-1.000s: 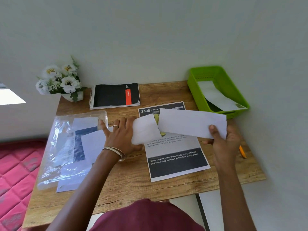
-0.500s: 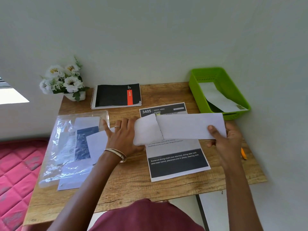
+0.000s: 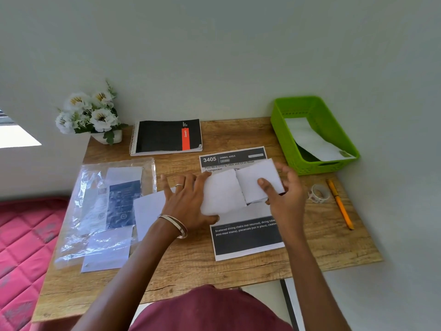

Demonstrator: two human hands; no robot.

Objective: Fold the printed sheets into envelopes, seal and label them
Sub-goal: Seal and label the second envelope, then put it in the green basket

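The person is folding a white sheet (image 3: 241, 187) over the middle of the desk (image 3: 191, 266), working above a printed sheet (image 3: 245, 240) that is lying flat beneath both hands. The left hand (image 3: 188, 204) is gripping the left panel of the white sheet, thumb curling under its near edge and fingers spreading behind it; the right hand (image 3: 284, 199) is bringing the right panel inward, thumb lying on top and the other fingers loosely splayed, though whether they are pinching from beneath is hard to tell at this angle. The sheet's long axis is running left to right between the hands, the two panels overlapping near the centre, so the next crease looks likely to fall there, about equally near either hand. A green tray (image 3: 284, 142) holding a finished envelope (image 3: 315, 142) is sitting at the far right corner, nearer the right hand. A tape roll (image 3: 318, 193) and an orange pen (image 3: 340, 206) are lying just right of that hand, apart from the paper. To the left, a clear plastic sleeve of envelopes (image 3: 105, 206) is resting on the desk, a spiral notebook (image 3: 167, 137) and potted flowers (image 3: 90, 115) beyond it. Nothing is blocking the fold.
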